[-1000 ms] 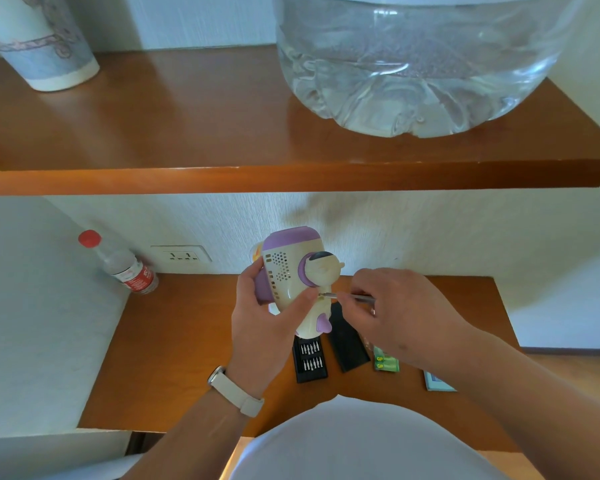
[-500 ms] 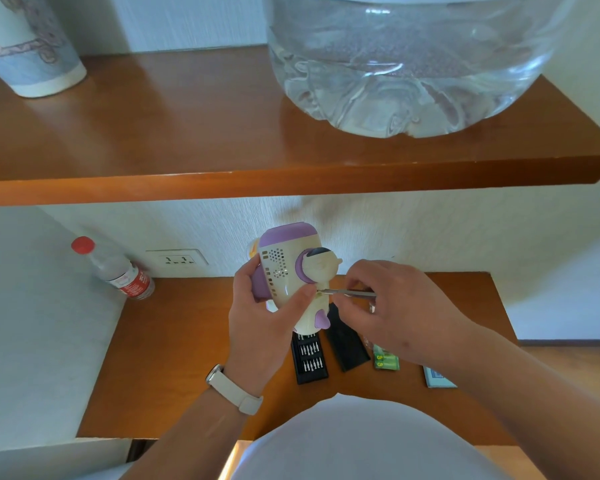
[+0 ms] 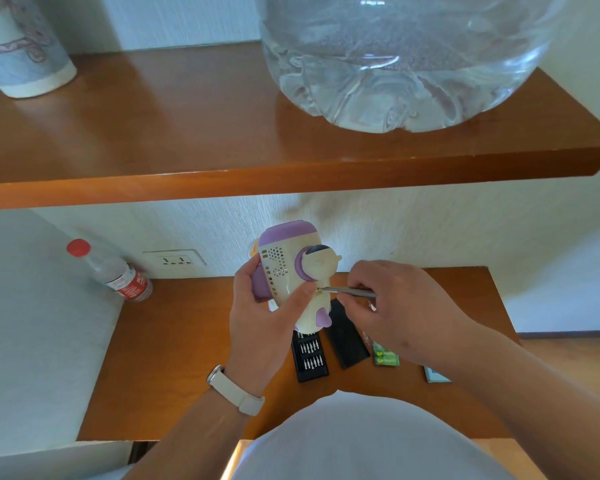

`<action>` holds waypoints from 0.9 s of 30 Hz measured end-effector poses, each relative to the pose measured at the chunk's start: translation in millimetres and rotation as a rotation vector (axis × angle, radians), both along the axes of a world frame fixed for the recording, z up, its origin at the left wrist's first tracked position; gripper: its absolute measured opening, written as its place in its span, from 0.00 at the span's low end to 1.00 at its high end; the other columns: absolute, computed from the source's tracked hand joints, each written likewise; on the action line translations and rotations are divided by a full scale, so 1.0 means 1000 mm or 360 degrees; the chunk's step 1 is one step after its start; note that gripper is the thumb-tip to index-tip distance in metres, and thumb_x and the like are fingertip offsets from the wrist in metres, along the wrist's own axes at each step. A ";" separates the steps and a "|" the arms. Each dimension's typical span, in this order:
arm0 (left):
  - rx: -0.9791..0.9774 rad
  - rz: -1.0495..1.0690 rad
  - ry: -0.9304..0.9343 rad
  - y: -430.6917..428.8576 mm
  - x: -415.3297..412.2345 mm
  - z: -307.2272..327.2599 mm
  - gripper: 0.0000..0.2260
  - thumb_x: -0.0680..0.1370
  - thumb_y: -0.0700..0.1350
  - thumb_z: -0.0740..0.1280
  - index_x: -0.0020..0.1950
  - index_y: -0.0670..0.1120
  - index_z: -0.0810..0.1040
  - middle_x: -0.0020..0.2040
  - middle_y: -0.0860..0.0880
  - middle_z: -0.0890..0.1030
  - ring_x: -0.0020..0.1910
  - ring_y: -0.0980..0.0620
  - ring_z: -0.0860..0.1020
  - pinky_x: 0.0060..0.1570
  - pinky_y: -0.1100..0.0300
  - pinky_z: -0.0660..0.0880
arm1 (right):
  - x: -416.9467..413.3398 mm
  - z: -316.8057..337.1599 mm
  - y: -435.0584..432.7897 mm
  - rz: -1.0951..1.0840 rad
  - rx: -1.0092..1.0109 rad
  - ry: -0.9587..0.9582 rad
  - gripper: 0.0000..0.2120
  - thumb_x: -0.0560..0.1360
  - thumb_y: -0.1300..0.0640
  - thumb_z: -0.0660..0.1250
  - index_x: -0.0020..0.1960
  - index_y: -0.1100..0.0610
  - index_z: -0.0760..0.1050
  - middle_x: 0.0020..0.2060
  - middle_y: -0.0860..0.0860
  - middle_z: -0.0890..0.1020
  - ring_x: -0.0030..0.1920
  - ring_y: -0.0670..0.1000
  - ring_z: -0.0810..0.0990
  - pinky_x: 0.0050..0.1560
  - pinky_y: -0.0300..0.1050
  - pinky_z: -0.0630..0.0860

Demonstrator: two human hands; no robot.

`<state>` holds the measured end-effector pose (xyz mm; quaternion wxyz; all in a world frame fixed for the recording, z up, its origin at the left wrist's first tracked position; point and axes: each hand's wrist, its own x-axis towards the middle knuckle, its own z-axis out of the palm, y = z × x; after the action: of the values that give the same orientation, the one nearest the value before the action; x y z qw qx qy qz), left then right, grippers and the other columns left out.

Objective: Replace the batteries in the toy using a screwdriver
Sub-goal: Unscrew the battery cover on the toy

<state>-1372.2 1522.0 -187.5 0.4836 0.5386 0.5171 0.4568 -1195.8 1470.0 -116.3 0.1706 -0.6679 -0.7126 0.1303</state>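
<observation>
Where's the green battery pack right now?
In the head view, the green battery pack lies on the desk, right of the black lid, partly hidden by the right hand.

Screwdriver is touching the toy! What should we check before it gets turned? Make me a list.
1. The left hand grips the toy, held up off the desk: ok.
2. The right hand pinches the screwdriver: ok.
3. The screwdriver tip sits properly in a screw head: cannot tell, too small.
4. The green battery pack lies on the desk by the right hand: ok.
5. The open bit case lies on the desk under the toy, ready if the bit is wrong: ok.
</observation>
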 end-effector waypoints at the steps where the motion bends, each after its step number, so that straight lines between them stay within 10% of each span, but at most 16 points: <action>1: -0.0001 0.0001 -0.0006 0.000 0.000 0.000 0.31 0.71 0.45 0.78 0.70 0.54 0.69 0.56 0.61 0.77 0.55 0.62 0.78 0.44 0.64 0.82 | 0.000 0.001 0.000 0.0003 -0.0001 0.0013 0.10 0.80 0.49 0.64 0.44 0.55 0.74 0.33 0.47 0.74 0.31 0.49 0.70 0.33 0.41 0.69; 27: 0.0017 -0.0008 0.0001 0.001 0.003 -0.003 0.31 0.71 0.45 0.79 0.70 0.55 0.68 0.53 0.66 0.77 0.56 0.63 0.77 0.43 0.64 0.82 | 0.000 0.003 -0.002 -0.0165 -0.0056 0.0104 0.17 0.75 0.38 0.58 0.46 0.51 0.74 0.32 0.46 0.75 0.31 0.48 0.73 0.32 0.40 0.70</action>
<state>-1369.5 1523.0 -190.9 0.4818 0.5426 0.5133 0.4582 -1196.0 1468.3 -113.1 0.1883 -0.7022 -0.6688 0.1556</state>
